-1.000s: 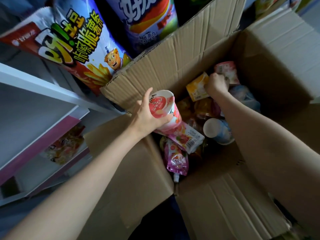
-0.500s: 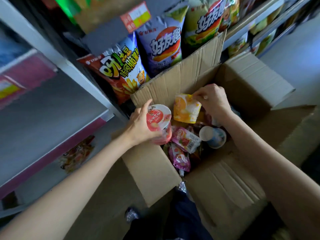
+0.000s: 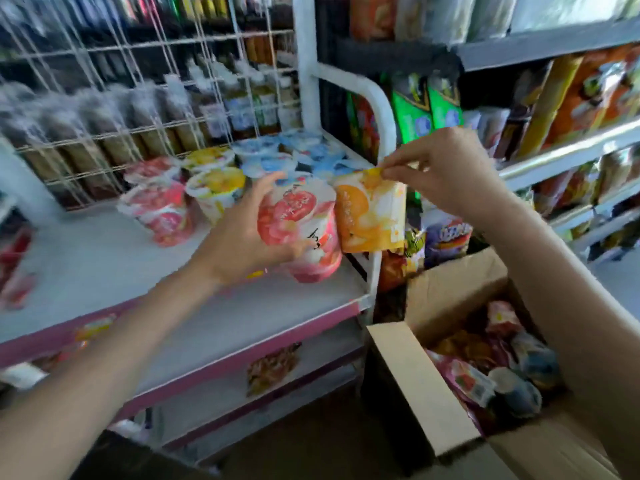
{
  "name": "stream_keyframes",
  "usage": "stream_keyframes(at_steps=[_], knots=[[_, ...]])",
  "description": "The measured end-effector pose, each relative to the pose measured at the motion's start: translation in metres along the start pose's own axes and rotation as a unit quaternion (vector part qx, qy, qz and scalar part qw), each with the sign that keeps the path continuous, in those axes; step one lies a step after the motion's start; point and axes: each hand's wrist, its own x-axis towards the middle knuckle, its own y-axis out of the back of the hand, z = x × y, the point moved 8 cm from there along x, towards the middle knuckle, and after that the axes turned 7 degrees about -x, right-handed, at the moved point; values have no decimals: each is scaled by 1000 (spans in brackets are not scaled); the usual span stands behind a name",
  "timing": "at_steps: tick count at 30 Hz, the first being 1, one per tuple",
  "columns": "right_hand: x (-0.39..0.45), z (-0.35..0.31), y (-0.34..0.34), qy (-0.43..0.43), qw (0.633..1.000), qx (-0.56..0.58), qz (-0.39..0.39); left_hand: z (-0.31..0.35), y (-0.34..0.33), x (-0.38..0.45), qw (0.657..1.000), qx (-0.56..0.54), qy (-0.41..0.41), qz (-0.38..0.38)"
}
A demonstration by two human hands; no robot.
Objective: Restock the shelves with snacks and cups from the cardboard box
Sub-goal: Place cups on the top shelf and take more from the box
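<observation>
Risks, by size. Cardboard box [image 3: 415, 386] below the shelf's right end, still part full. White shelf [image 3: 104, 258] with standing cups [image 3: 214, 188] crowding its back right corner; likely knocked over during placement. Red cup [image 3: 301, 230] gripped sideways by left hand [image 3: 239, 237] above the shelf's front right edge; possibly dropped. Orange pouch [image 3: 370, 216] dangling from right hand [image 3: 446, 171], pinched by one corner; liable to slip.

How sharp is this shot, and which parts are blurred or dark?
Head view: the bottles behind the wire grid are smeared by motion blur; the red cup in the left hand and the orange pouch pinched by the right hand are soft but readable; the cardboard box interior is dim.
</observation>
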Motion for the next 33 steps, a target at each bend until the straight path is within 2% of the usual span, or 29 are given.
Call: stream_keyframes(at_steps=[3,6,9,13,16,19,21,26,28,30,33], knots=[[40,-40,-13,8,999,37,19,-11,58,-5,997,12,17,68],[68,-83,-38,42,996,74,32,-50,100,-18,990,23,83,114],[83,-123,-78,71,996,58,16,-91,128,-37,979,38,133,150],[68,-157,-140,157,986,-55,13,-121,138,-50,975,68,152,147],[47,-150,-182,217,970,-99,-53,-133,136,-48,973,80,151,156],[43,-128,-187,206,967,-126,-84,-135,134,-41,969,108,138,173],[44,-121,-186,210,962,-160,-71,-138,131,-36,964,153,124,179],[43,-115,-185,174,967,-160,-100,-145,113,-32,932,299,175,107],[38,-108,-172,153,975,-132,-89,-129,108,-30,930,323,133,111],[29,-91,-157,113,984,-113,-78,-96,99,-29,937,311,20,156],[10,-49,-139,49,994,-72,-71,-62,67,-27,961,185,-88,184]])
